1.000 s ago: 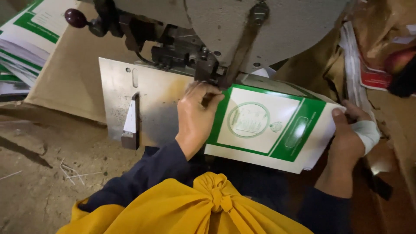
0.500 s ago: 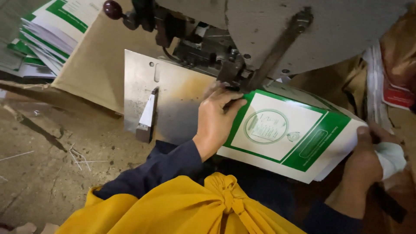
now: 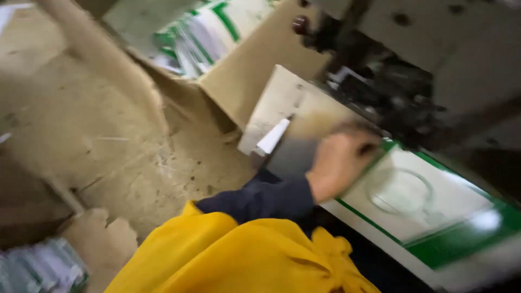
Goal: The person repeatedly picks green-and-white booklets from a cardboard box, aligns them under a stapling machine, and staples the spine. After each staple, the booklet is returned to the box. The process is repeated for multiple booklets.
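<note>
Left hand [image 3: 339, 163], fingers flat and pressing the green-and-white sheet [image 3: 418, 211] onto the metal plate [image 3: 282, 100] beneath the machine head [image 3: 396, 92]: best kept square; right hand unseen.

A workshop: heavy stitching machine [image 3: 412, 70], stacked printed bags [image 3: 201, 38].

white-green flat carton [image 3: 429, 211] under machine | stacked white-green cartons [image 3: 206, 32] top centre, blurred
</note>
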